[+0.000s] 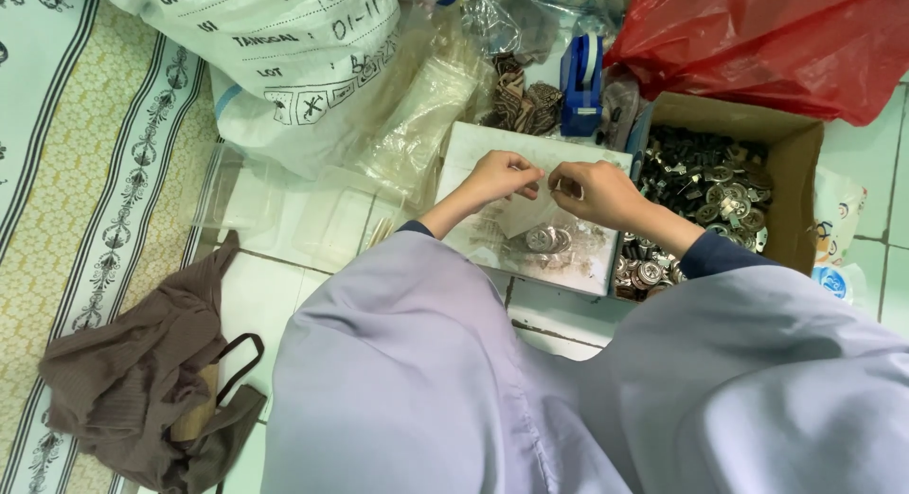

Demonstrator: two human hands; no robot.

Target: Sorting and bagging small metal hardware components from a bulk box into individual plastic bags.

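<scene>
Pouch (526, 210), clear plastic, pinched at its top edge by both my hands over the white board (492, 149): left hand (500, 175) and right hand (592, 191) level, equally near. Round metal buttons (547, 239) sag below. Cardboard box (791, 163) right of the board; blue tape dispenser (580, 82) beyond.

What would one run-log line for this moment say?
left hand pinches clear pouch | right hand pinches pouch | metal pieces inside | cardboard box right
</scene>
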